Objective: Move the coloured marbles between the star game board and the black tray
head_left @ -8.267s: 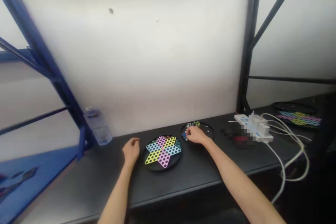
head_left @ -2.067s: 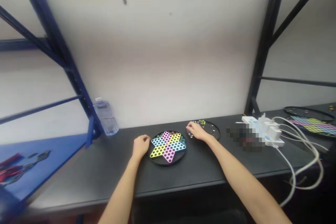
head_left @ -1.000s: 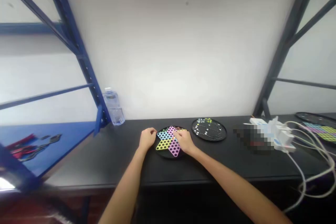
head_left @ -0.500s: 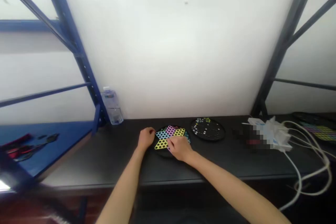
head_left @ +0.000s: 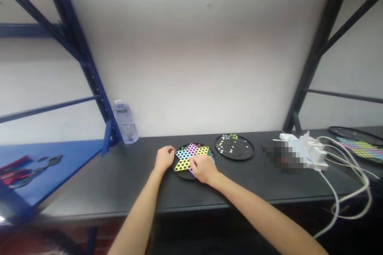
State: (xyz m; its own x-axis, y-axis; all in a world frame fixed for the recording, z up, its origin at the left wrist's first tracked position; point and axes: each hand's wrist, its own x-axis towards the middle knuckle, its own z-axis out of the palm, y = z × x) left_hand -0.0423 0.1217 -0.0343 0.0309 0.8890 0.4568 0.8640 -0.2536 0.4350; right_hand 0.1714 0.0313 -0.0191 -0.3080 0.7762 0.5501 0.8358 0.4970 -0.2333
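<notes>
Black bench top (head_left: 89,183): my left hand (head_left: 164,158) at rim of Chinese checkers board (head_left: 191,150), right hand (head_left: 203,168) over it; grip unclear. Board seems light, stiff; take by rim.

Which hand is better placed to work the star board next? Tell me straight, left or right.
Right, probably: the right hand lies directly over the star-shaped Chinese checkers board, while the left hand sits only at the board's left edge.

The label on the water bottle (head_left: 120,108) left of centre is too small to read; no other writing is legible.
</notes>
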